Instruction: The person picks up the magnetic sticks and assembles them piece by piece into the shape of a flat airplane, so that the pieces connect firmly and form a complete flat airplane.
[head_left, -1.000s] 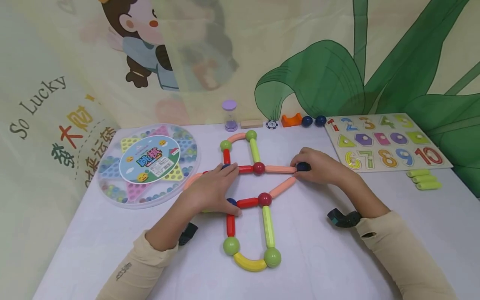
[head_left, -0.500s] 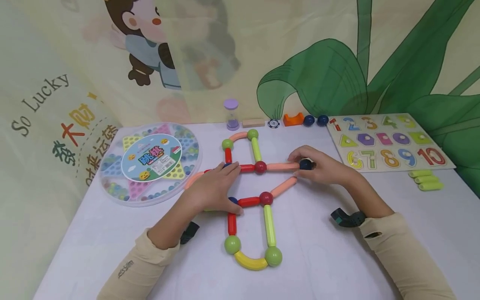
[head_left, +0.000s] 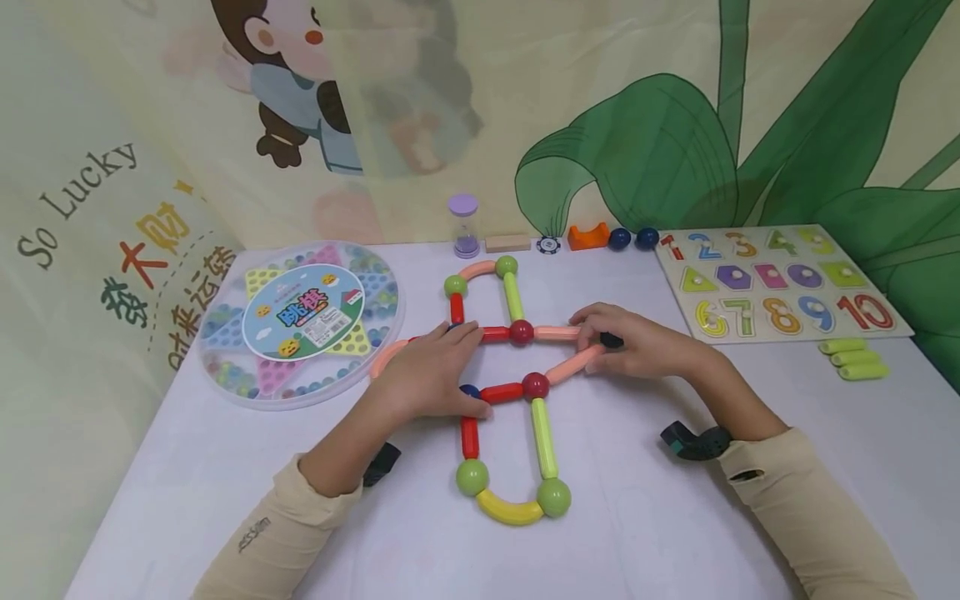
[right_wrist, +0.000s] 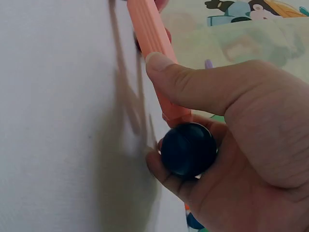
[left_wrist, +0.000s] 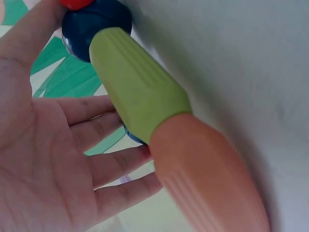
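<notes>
A figure of magnetic rods and balls lies on the white table. My left hand (head_left: 431, 371) spreads over its left side, fingers nearly straight. Its thumb touches the near blue ball (left_wrist: 96, 29), beside a lime rod (left_wrist: 140, 82) and an orange-pink rod (left_wrist: 207, 169). At the figure's right end my right hand (head_left: 630, 342) pinches the near salmon rod (head_left: 573, 365) under its thumb. Its fingers curl round a dark blue ball (right_wrist: 188, 150) at the rods' meeting end. The far salmon rod (head_left: 555, 333) runs from a red ball (head_left: 521, 332) to those fingers.
A round marble-game box (head_left: 300, 325) lies at the left. Along the back stand an hourglass (head_left: 465, 225), a wooden block (head_left: 507, 243), an orange piece (head_left: 588, 237) and blue balls (head_left: 633, 239). At right are a number puzzle board (head_left: 783, 283) and lime rods (head_left: 851, 358).
My right thumb has come onto the near salmon rod, and the dark ball is now mostly hidden by the hand. The near part of the figure has shifted slightly away from me.
</notes>
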The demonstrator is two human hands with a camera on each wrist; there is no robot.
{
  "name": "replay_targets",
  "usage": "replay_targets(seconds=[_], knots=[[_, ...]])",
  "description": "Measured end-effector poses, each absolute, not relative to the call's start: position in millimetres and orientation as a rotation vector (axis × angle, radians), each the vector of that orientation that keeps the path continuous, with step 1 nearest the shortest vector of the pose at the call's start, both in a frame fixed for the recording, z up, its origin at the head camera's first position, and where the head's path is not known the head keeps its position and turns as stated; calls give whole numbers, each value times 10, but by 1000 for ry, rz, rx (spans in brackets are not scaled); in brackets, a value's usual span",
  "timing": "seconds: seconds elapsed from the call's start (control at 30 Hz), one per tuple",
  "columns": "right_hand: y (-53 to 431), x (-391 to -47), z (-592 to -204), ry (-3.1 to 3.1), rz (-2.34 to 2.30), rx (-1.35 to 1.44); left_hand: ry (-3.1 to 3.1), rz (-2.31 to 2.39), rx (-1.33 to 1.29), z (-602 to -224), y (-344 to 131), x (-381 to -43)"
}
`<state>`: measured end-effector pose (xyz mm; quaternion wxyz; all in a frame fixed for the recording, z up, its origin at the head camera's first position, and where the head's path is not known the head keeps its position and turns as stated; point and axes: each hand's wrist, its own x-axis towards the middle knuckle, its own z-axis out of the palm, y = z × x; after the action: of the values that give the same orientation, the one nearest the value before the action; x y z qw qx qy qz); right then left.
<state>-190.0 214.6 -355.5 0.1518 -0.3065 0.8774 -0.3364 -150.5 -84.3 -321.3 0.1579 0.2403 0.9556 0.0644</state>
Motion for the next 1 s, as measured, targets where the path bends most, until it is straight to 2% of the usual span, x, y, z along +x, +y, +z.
replay_targets(seconds=[0.5, 0.83, 0.93, 1.0], knots=[[2165, -1913, -3546, 2463, -1020, -790, 2767, 149, 684, -3209, -792, -1490], [2405, -1949, -3365, 2578, -924, -716, 2761, 158, 689, -3214, -799, -1488], [2606, -1961, -3223, 2643, -804, -613, 2761, 165, 685, -3217, -805, -1488], [2802, -1954, -3115, 2740, -660, -436, 2765, 165, 687, -3221, -808, -1491]])
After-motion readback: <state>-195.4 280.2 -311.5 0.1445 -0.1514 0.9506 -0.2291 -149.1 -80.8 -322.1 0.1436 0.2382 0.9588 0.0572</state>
